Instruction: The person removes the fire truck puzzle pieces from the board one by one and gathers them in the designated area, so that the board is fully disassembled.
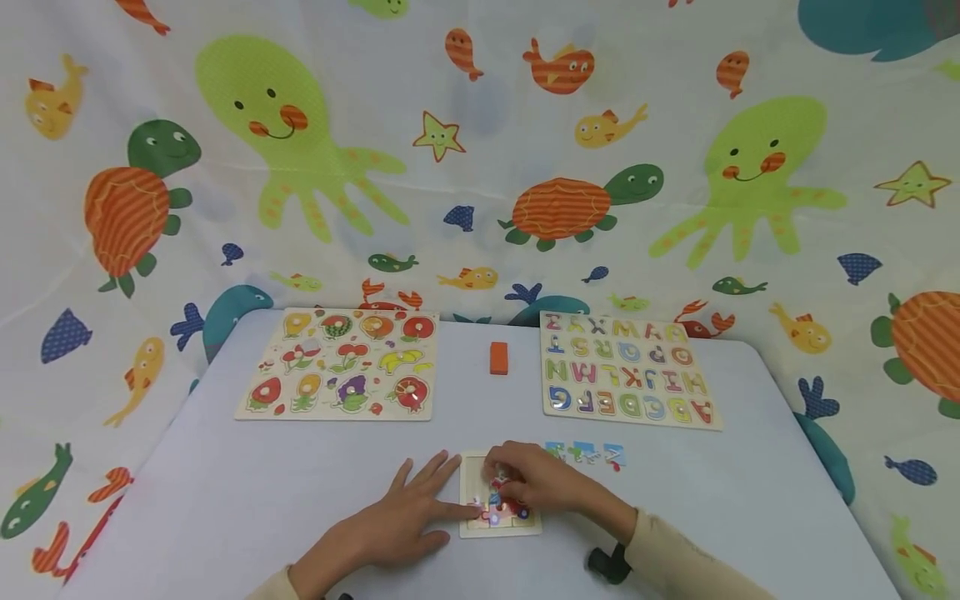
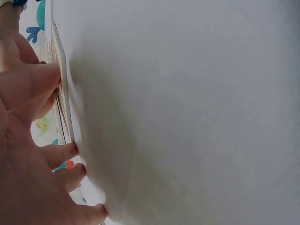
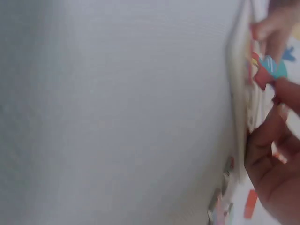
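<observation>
A small wooden puzzle tray (image 1: 463, 487) lies on the white table in front of me, partly filled with picture pieces. My left hand (image 1: 405, 521) rests beside it with fingers spread; its extended index finger touches a piece at the tray's lower left. Above the tray, my right hand (image 1: 543, 479) pinches a colourful puzzle piece (image 3: 264, 74) between thumb and finger. In the right wrist view that piece is tilted up off the tray. The right fingers cover part of the tray in the head view. Several loose blue puzzle pieces (image 1: 585, 452) lie just right of it.
A fruit peg board (image 1: 330, 414) lies at the back left and an alphabet board (image 1: 633, 421) at the back right. Between them sits an orange block (image 1: 498, 358). A dark object (image 1: 607, 565) is by the right sleeve. A sea-animal curtain (image 1: 480, 233) hangs behind.
</observation>
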`<act>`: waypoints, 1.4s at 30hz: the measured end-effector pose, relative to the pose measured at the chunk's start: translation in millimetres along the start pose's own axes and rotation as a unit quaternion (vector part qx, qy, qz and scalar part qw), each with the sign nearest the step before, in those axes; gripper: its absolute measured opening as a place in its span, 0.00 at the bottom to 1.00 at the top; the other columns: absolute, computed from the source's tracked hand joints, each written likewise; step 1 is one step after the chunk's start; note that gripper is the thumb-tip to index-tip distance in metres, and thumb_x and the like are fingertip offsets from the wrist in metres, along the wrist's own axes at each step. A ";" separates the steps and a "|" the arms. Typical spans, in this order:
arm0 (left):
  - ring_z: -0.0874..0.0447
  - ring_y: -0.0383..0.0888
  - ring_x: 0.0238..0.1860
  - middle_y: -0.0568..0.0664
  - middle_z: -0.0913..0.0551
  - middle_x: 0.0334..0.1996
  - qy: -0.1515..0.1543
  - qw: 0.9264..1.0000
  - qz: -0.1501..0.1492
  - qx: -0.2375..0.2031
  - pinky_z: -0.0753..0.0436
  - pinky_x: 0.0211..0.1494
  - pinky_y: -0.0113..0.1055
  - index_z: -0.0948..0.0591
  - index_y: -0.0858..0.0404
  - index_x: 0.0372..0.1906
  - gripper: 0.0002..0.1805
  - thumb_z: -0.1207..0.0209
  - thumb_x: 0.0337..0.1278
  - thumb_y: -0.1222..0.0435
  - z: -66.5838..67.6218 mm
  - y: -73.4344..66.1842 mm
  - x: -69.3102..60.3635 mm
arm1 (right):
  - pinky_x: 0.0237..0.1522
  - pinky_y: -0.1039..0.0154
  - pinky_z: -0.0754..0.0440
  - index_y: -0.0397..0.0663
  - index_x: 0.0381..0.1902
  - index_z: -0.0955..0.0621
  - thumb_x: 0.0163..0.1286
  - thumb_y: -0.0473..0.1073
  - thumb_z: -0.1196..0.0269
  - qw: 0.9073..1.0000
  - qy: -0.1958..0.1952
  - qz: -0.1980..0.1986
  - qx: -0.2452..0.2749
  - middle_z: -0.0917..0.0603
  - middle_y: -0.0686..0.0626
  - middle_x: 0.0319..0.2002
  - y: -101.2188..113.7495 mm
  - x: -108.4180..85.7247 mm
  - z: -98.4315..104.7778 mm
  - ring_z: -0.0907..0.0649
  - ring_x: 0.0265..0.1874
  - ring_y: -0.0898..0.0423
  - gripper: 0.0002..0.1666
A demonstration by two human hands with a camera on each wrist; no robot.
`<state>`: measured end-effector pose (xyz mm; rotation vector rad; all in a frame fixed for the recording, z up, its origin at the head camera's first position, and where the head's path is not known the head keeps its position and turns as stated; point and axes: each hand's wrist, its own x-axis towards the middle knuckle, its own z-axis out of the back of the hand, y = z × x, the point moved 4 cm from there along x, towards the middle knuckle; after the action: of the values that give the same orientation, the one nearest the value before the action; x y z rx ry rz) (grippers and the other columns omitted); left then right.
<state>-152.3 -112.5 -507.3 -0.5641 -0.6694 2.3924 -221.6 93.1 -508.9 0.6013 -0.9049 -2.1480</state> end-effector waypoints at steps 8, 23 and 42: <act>0.57 0.59 0.81 0.55 0.44 0.81 -0.003 1.000 0.003 0.006 0.56 0.74 0.72 0.21 0.33 0.66 0.27 0.34 0.65 0.60 -1.4 -0.4 0.9 | 0.42 0.65 0.23 0.52 0.42 0.17 0.73 0.40 0.36 0.997 0.005 0.000 0.083 0.21 0.58 0.34 -4.7 -30.3 36.3 0.22 0.38 0.60 0.02; 0.58 0.59 0.82 0.55 0.45 0.81 -0.005 1.000 0.007 -0.003 0.59 0.75 0.71 0.21 0.34 0.66 0.28 0.34 0.64 0.60 -0.6 1.8 0.0 | 0.31 0.68 0.26 0.56 0.33 0.20 0.65 0.38 0.28 0.994 -0.067 -0.050 -0.068 0.26 0.62 0.27 -56.3 -82.0 64.2 0.26 0.29 0.65 0.10; 0.58 0.59 0.81 0.56 0.45 0.81 -0.004 1.000 0.003 -0.003 0.58 0.74 0.72 0.21 0.34 0.66 0.27 0.34 0.64 0.60 -0.3 -0.9 -1.2 | 0.66 0.42 0.27 0.65 0.56 0.14 0.66 0.42 0.29 0.975 -0.062 0.025 -0.214 0.27 0.48 0.69 -10.4 -51.7 25.2 0.33 0.71 0.46 0.21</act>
<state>-150.9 -112.5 -506.7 -0.5589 -0.6786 2.4005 -209.5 148.1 -493.5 0.2280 -0.4855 -2.2586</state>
